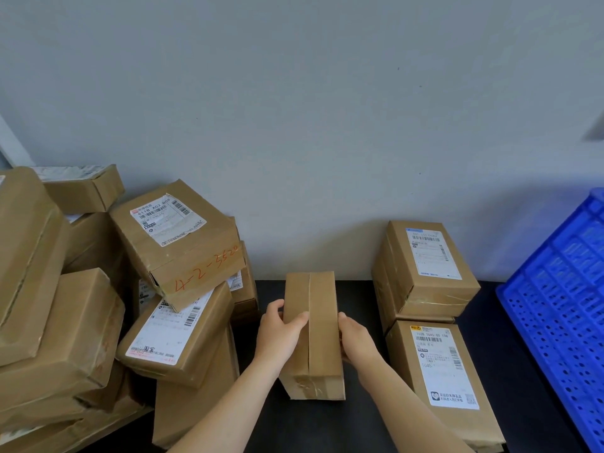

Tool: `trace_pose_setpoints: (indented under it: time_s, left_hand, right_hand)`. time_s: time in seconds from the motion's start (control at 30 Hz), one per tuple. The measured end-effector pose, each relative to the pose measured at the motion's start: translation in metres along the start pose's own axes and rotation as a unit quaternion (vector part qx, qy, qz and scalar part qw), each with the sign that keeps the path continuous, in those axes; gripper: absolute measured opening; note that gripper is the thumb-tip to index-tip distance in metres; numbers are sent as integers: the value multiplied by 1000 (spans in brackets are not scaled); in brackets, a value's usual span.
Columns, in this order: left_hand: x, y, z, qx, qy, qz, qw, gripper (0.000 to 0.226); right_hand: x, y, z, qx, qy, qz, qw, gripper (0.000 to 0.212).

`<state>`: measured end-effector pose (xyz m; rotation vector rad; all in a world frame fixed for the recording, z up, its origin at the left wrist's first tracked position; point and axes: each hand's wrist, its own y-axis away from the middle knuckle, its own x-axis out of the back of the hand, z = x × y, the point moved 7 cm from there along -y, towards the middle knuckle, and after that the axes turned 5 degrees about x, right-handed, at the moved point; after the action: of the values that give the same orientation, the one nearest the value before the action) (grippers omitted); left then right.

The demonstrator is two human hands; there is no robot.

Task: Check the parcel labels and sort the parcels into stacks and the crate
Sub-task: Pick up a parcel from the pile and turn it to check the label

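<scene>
A long brown cardboard parcel (322, 331) with a taped centre seam sits in the middle of the black table; no label shows on its upper face. My left hand (279, 331) grips its left side with the thumb across the top. My right hand (354, 341) holds its right side, fingers tucked against the far face. A blue perforated plastic crate (562, 315) stands at the right edge. Two labelled parcels lie to the right: one at the back (425, 266) and one nearer (444, 380).
A jumbled heap of brown parcels (65, 305) fills the left side, topped by a tilted box (176, 237) marked in red handwriting. A grey wall (294, 109) backs the black table (310, 426). Bare tabletop shows around the held parcel.
</scene>
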<state>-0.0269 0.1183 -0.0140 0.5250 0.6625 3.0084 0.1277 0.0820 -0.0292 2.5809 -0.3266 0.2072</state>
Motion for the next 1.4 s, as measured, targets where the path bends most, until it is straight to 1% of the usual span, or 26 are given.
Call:
trace_pose_setpoints:
  time_s: [0.1, 0.17, 0.23, 0.3, 0.43, 0.5, 0.77, 0.93, 1.13, 1.4]
  left_hand:
    - [-2, 1, 2, -5, -8, -7, 1000, 59]
    - [-5, 2, 3, -4, -8, -20, 1000, 62]
    - [-10, 2, 1, 9, 5, -50, 999, 62]
    - [-15, 3, -2, 31, 13, -81, 996, 58]
    - [-17, 1, -5, 51, 17, -110, 992, 52]
    - [-17, 0, -5, 53, 20, -118, 991, 52]
    - [-21, -4, -5, 56, 0, -103, 993, 50]
    - [-21, -4, -5, 55, -17, -108, 992, 52]
    - [-19, -4, -3, 53, -18, -117, 992, 51]
    - [-21, -5, -4, 59, -9, -105, 993, 48]
  right_hand:
    - [1, 0, -5, 14, -6, -8, 1000, 44]
    - [0, -1, -7, 33, 21, -17, 999, 51]
    - [-1, -2, -6, 48, 63, -23, 997, 60]
    - [-2, -3, -5, 55, 78, -24, 995, 65]
    - [-3, -7, -2, 60, 78, -31, 995, 65]
    - [-4, -8, -2, 61, 77, -32, 995, 65]
    - [-2, -12, 0, 59, 98, -25, 993, 60]
    - [0, -12, 2, 49, 84, -25, 995, 61]
    - [-2, -10, -1, 55, 87, -26, 994, 62]
    - [-3, -7, -4, 55, 111, -25, 992, 60]
